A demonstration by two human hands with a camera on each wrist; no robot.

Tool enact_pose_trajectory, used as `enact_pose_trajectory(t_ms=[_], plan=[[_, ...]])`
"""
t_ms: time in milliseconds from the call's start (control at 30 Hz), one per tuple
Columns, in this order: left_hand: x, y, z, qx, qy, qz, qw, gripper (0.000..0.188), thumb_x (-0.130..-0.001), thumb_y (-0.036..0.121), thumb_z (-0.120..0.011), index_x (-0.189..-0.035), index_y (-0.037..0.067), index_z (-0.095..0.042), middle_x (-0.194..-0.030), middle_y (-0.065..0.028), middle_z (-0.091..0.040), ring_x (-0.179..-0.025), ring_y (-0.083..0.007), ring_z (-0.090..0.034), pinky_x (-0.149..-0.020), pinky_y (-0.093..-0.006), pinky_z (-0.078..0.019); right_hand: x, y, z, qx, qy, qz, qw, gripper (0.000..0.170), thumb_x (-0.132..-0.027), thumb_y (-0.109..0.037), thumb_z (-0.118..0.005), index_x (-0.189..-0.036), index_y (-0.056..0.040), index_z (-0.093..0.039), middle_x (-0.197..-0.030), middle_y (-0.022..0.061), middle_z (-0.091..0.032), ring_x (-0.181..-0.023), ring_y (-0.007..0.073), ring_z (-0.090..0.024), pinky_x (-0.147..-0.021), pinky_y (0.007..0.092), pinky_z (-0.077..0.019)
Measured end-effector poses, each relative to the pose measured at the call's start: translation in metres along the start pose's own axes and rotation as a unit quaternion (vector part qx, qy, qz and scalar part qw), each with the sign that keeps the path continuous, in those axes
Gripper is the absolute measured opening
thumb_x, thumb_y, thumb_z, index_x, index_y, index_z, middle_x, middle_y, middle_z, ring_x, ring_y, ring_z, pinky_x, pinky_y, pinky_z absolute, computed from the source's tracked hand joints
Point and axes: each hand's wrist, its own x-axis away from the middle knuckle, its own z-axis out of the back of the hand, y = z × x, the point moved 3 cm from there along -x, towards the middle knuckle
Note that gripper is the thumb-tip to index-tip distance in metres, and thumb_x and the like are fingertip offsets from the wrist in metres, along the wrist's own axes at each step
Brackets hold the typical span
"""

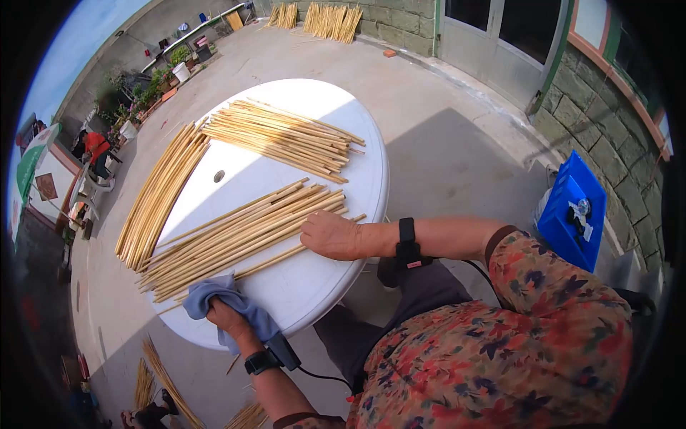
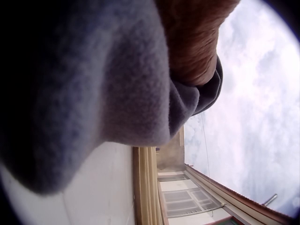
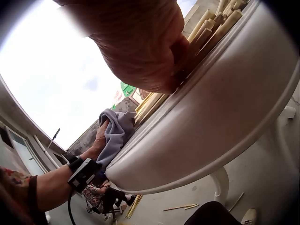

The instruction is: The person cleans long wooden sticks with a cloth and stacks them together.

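A pale grey concrete courtyard floor (image 1: pixel 250 57) spreads out on every side. On it stands a round white plastic tabletop (image 1: pixel 300 279), part sunlit and part shaded, with a person in a floral-print shirt (image 1: pixel 493 365) close against its edge. Three groups of thin straw-coloured sticks lie on it: a far group (image 1: pixel 279 136), a left-hand group (image 1: pixel 161 196) and a near group (image 1: pixel 257 222) slanting toward the person (its ends rather uneven). Well apart, beside the stone wall (image 1: pixel 600 114), sits a blue plastic crate (image 1: pixel 552 214) with small items inside.

A soft grey-blue cloth (image 1: pixel 254 314) hangs over the tabletop's near edge, gripped in the left hand (image 1: pixel 225 318), whose fingers are bent into its folds. The right hand (image 1: pixel 332 236) is at the near group's right end, its fingers curled down and clamped on a single straw-coloured stick (image 1: pixel 275 262). That stick lies just nearer the person than the near group, running from the right hand to the cloth. Smallest is a round drain-like hole (image 1: pixel 219 176) in the tabletop, between the three groups.
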Motion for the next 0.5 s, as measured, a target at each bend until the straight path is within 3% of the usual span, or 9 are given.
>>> enact_pose_trajectory(t_ms=[67, 200, 367, 500], plan=[[0.002, 0.01, 0.001, -0.061, 0.012, -0.005, 0.998, 0.024, -0.088, 0.017, -0.044, -0.075, -0.002, -0.051, -0.074, -0.0009, -0.048, -0.065, -0.0123, -0.042, -0.061, -0.0259, -0.0392, 0.0, -0.001, 0.004, -0.027, -0.013, -0.011, 1.0, 0.007, -0.064, -0.011, -0.052, -0.067, -0.004, -0.054, -0.07, 0.0072, -0.052, -0.072, 0.0213, -0.052, -0.063, 0.031, -0.043], [0.005, 0.013, -0.001, -0.032, 0.042, -0.024, 0.998, 0.025, -0.088, 0.015, -0.044, -0.07, -0.002, -0.049, -0.072, 0.0001, -0.047, -0.064, -0.0116, -0.04, -0.06, -0.0255, -0.0389, -0.004, 0.002, -0.003, -0.047, -0.011, -0.013, 0.999, 0.006, -0.066, -0.009, -0.051, -0.068, -0.004, -0.053, -0.072, 0.0081, -0.051, -0.073, 0.022, -0.053, -0.063, 0.0317, -0.045], [0.021, 0.022, -0.006, 0.084, 0.004, 0.005, 0.996, 0.021, -0.088, 0.013, -0.042, -0.075, 0.0, -0.052, -0.076, 0.0, -0.05, -0.068, -0.0108, -0.044, -0.063, -0.0242, -0.0405, -0.011, 0.011, -0.002, -0.05, 0.036, -0.056, 0.997, 0.005, -0.066, -0.007, -0.051, -0.071, -0.0046, -0.052, -0.074, 0.0085, -0.051, -0.075, 0.0225, -0.053, -0.065, 0.0315, -0.0467], [0.035, 0.024, -0.006, 0.085, 0.004, 0.003, 0.996, 0.02, -0.089, 0.014, -0.04, -0.078, 0.001, -0.051, -0.079, -0.0009, -0.05, -0.069, -0.012, -0.046, -0.065, -0.0251, -0.0422, -0.011, 0.01, 0.013, -0.084, 0.039, -0.077, 0.993, 0.007, -0.068, -0.004, -0.05, -0.075, -0.0043, -0.05, -0.075, 0.0095, -0.05, -0.077, 0.0251, -0.053, -0.065, 0.0331, -0.0469]])
